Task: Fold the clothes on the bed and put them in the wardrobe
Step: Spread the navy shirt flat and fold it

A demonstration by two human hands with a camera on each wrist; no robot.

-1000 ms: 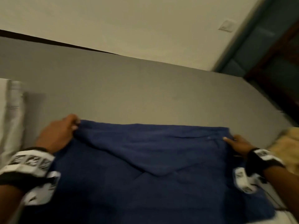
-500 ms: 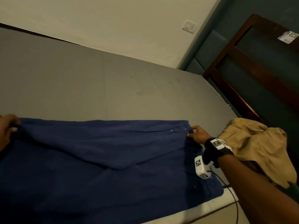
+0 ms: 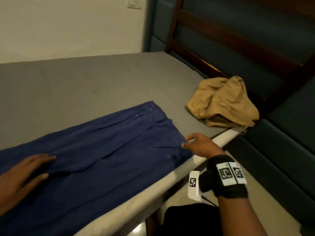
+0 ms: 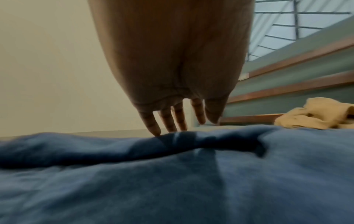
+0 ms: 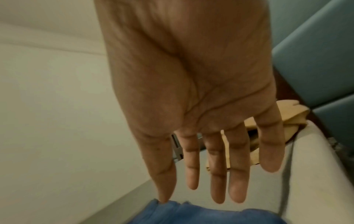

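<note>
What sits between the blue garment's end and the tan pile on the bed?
Only bare grey bed separates the blue garment from the tan pile in the head view.

A plain navy blue garment [image 3: 95, 150] is lying on the grey bed [image 3: 68, 82]; beyond the right fingers [image 3: 187, 138], a tan garment [image 3: 219, 103] is showing.

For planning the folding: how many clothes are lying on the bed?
2. The blue garment lies spread flat near the bed's front edge; the tan garment sits crumpled by the headboard. More may lie outside the view.
</note>
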